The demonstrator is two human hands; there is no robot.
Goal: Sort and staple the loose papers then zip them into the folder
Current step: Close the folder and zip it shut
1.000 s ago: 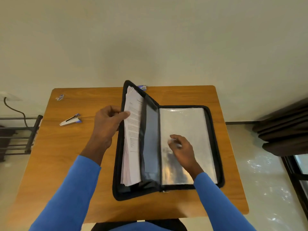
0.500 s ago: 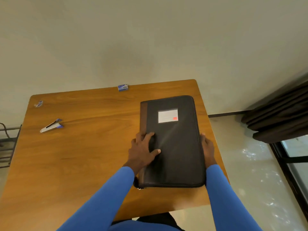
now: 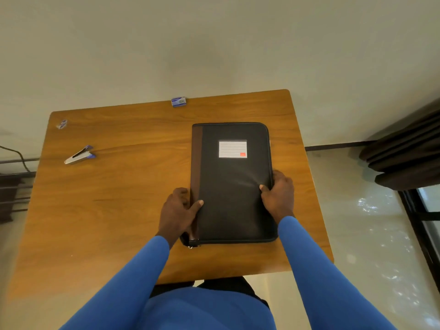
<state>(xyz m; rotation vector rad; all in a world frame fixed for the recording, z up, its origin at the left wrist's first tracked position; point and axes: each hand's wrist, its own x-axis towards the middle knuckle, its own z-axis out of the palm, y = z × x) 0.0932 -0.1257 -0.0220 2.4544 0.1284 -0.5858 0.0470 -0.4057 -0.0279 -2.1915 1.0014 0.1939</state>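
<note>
Black-covered and brown along its spine, the flat zip folder [image 3: 233,186] lies closed on the right half of the wooden table [image 3: 119,210]. My left hand [image 3: 179,210] clasps its spine edge and my right hand [image 3: 277,196] the opposite edge, thumbs on the cover, I judge to keep it shut for zipping. Farther off, set aside, lie the silver-and-blue stapler [image 3: 79,155] at left and the small blue staple box [image 3: 178,101] at the far edge.

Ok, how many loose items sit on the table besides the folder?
3: stapler at left, small blue box on the far edge, small unclear item in the far-left corner. The folder could hide others.
</note>
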